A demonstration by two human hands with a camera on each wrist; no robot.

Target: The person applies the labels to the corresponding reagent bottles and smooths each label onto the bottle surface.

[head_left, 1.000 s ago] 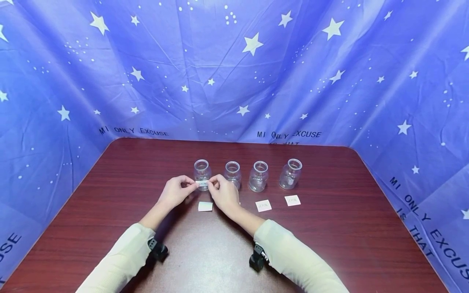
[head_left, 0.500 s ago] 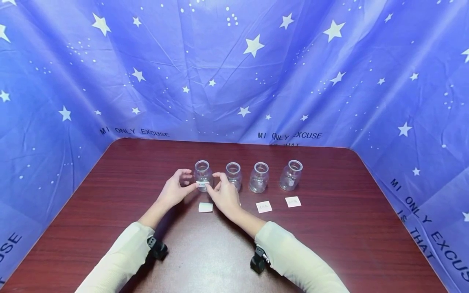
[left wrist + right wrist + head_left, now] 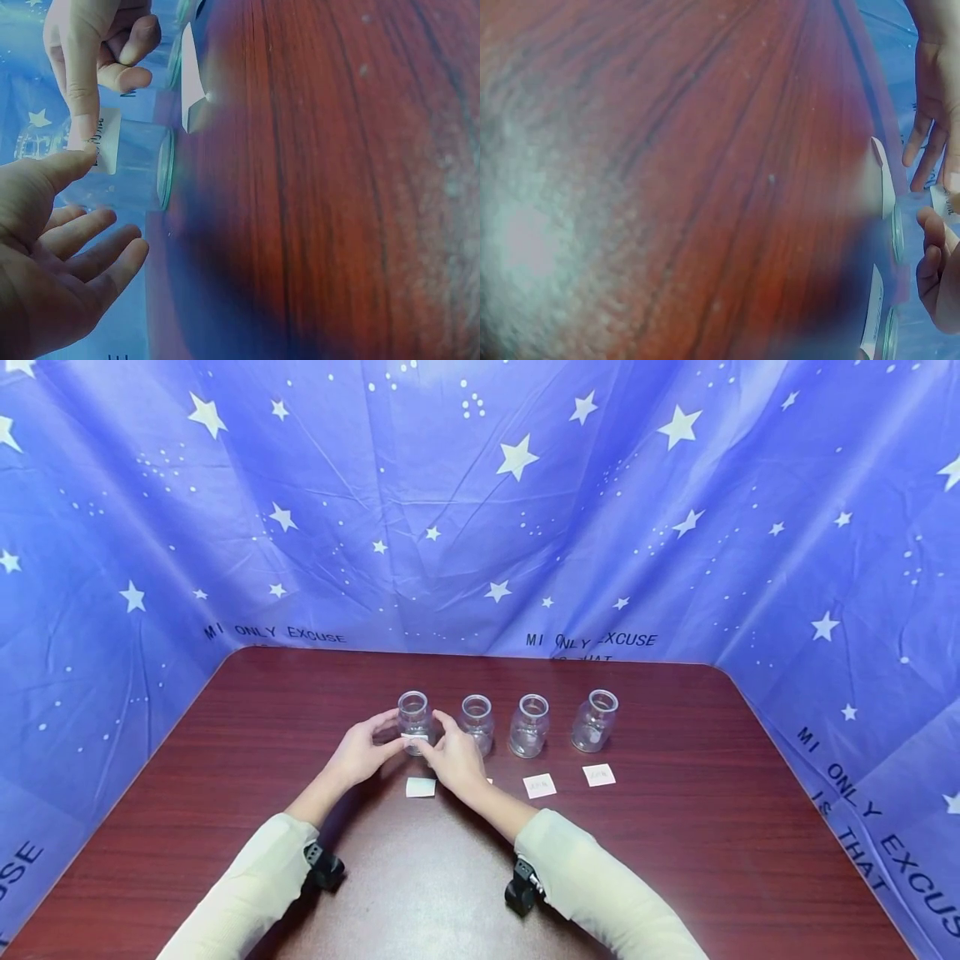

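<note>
"Label point(image 3: 110, 141): lying which way?"
"Long axis crosswise on the leftmost jar point(image 3: 414, 720), just left of centre in the head view."
"Held how?"
"Left hand point(image 3: 360, 757) thumb-presses its left end, right hand point(image 3: 459, 762) its right; fingers unclenched, neither nearer."

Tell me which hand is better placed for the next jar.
Probably the right hand: in the head view it partly covers the second jar, while the left hand is left of the leftmost jar. Both hands are at that jar's label, though.
</note>
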